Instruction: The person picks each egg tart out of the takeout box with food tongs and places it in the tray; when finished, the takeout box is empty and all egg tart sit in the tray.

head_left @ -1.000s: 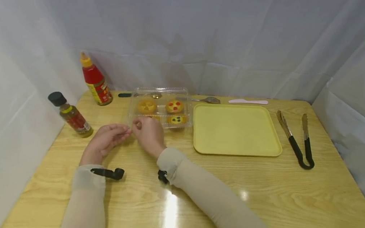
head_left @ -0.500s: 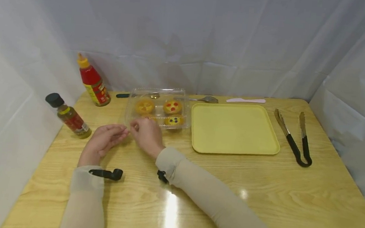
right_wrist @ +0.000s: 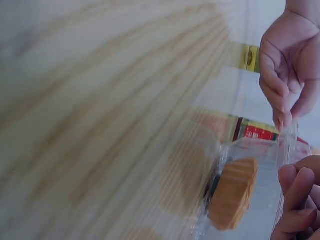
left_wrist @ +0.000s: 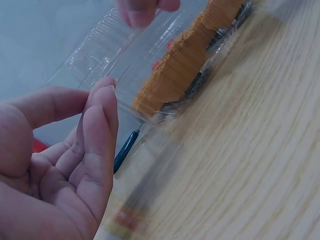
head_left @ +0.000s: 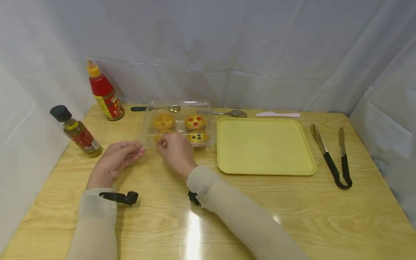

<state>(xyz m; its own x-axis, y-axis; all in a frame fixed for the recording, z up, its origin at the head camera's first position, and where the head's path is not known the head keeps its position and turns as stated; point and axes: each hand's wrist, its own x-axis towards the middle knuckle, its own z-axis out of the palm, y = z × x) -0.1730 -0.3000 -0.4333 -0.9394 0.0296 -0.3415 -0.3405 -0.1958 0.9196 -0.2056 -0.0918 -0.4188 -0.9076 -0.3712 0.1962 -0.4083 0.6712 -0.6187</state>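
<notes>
A clear plastic clamshell container (head_left: 207, 140) with several small tart-like pastries, some with red or blue dots on top, sits at the back of the table. My left hand (head_left: 118, 159) is at its front left corner; in the left wrist view the thumb and fingertips (left_wrist: 102, 87) pinch together at the plastic rim. My right hand (head_left: 178, 150) is over the container's front edge, fingers curled and thumb against the forefinger. In the right wrist view its fingertips (right_wrist: 292, 180) pinch at the rim, beside a brown pastry (right_wrist: 235, 195). The right hand hides part of a front pastry.
A yellow tray (head_left: 266, 147) lies right of the container, with black-handled tongs (head_left: 338, 170) further right. Behind are a fork (head_left: 235, 113), a pink knife (head_left: 278, 114) and a dark-handled utensil (head_left: 139, 108). A red sauce bottle (head_left: 105, 92) and a black-capped bottle (head_left: 81, 133) stand left.
My right hand has moved right along the container's front edge, away from my left hand. The left hand stays at the corner; the head view has shifted slightly.
</notes>
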